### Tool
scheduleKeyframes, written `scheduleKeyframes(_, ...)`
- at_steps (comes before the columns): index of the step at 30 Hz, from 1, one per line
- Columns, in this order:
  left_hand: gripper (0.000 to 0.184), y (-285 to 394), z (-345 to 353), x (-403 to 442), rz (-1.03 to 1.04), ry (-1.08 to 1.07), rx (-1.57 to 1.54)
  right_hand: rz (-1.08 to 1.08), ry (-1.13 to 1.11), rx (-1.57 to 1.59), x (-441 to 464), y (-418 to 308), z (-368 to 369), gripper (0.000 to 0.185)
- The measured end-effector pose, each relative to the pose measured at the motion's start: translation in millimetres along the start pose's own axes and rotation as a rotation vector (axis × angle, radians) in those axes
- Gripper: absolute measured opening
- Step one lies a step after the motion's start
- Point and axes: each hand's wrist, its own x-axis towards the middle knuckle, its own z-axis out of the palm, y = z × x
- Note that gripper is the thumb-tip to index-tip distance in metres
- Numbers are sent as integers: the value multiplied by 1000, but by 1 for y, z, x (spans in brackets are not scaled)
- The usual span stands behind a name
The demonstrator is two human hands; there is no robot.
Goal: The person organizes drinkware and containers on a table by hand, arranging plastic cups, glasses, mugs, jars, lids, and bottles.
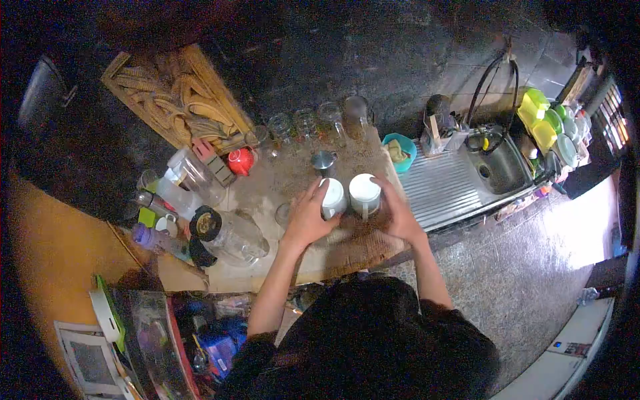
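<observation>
Two white mugs (365, 193) stand side by side on the counter, with a small gap between them. My left hand (309, 215) curls around the outer side of the left mug (333, 200). Around the far right side of the other mug, my right hand (399, 215) has its fingers wrapped, and that mug's handle points toward me. Just behind the mugs sits a small metal cup (324, 161). A clear round glass item (283, 214) lies left of my left hand.
Several glass jars (305, 125) line the counter's back edge. At left are a blender jar (241, 239), a red cup (241, 161) and plastic containers (180, 199). A turquoise bowl (407, 151) stands beside the sink (499, 172); dishes (543, 127) are stacked far right.
</observation>
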Motion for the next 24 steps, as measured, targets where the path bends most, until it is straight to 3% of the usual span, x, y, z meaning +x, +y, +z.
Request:
scheduleKeyframes(4,89,-10,6,1,44,14,15,155,2,102,21,14,-10,121)
scheduleKeyframes(6,88,-11,5,0,85,30,19,163,-196,34,31,16,-16,122)
scheduleKeyframes(7,88,-10,3,0,83,18,37,161,-189,30,36,21,-15,122)
scheduleKeyframes(10,88,-3,-5,0,57,-10,6,64,-184,46,45,24,-15,115)
scheduleKeyframes(13,85,-5,-4,-5,56,8,-3,211,-228,88,43,20,-20,106)
scheduleKeyframes(17,77,-7,9,-10,144,134,106,246,-141,106,34,28,-9,95)
scheduleKeyframes(22,70,-1,4,-13,42,104,22,295,-58,71,26,11,1,93)
scheduleKeyframes(24,67,3,-1,-13,12,131,-27,361,112,167,21,0,3,94)
